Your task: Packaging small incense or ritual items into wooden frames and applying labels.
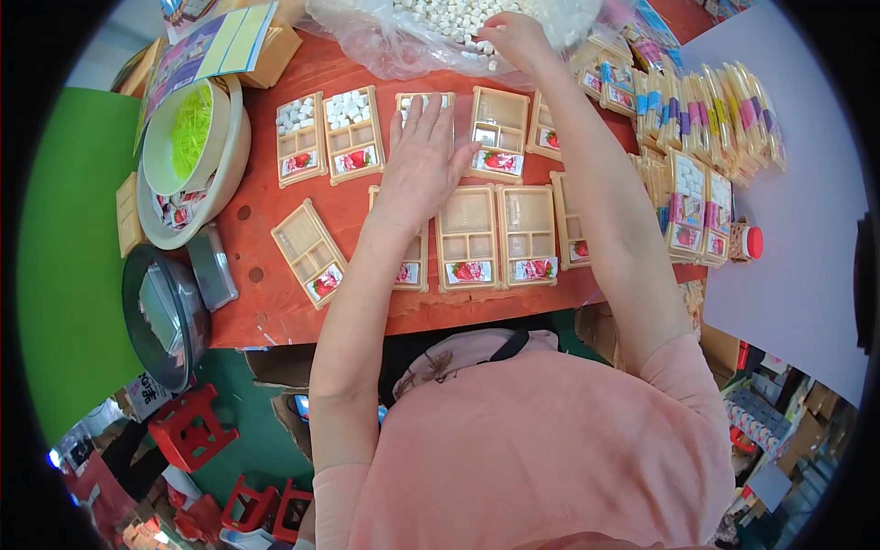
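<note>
Spread flat over a tan plastic compartment tray (434, 99), my left hand (422, 151) has its fingers stretched out, and white cubes show beneath them in the tray's upper part. Up at the back, my right hand (515, 41) reaches into a clear plastic bag (367, 46) heaped with small white cubes (445, 20). Its fingers are curled down at the edge of the heap, closed on cubes. Left of my left hand, two trays (353, 135) hold white cubes and strawberry-printed packets. Several other trays, such as one tray (498, 128) between my arms, hold packets but no cubes.
Stacks of filled packages (687, 197) stand at the right of the red table (247, 302), beside a red-lidded jar (753, 242). On the left are a white bowl (151, 156) with green shred, a dark basin (137, 312) and a clear box (213, 266). Red stools (192, 426) stand below.
</note>
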{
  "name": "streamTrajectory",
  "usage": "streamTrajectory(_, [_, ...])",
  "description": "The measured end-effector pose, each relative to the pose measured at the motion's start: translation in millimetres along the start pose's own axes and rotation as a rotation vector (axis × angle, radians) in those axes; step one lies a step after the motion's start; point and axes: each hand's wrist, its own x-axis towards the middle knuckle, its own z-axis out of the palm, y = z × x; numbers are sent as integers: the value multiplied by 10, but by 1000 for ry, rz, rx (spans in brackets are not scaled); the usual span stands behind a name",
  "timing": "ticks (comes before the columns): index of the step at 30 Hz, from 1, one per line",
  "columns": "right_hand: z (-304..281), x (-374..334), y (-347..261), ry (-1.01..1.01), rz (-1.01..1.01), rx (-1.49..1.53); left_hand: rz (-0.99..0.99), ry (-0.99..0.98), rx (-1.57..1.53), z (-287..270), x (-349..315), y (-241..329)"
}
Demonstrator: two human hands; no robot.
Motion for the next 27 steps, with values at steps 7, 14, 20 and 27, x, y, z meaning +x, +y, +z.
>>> streamTrajectory(7, [282, -1, -76, 135, -234, -394, 50, -76, 79, -35, -172, 255])
streamTrajectory(14, [14, -22, -367, 140, -33, -392, 59, -77, 67, -46, -215, 242])
streamTrajectory(20, [87, 217, -40, 53, 85, -378, 47, -61, 35, -84, -202, 236])
streamTrajectory(27, [118, 192, 123, -33, -213, -113, 99, -42, -53, 40, -85, 359])
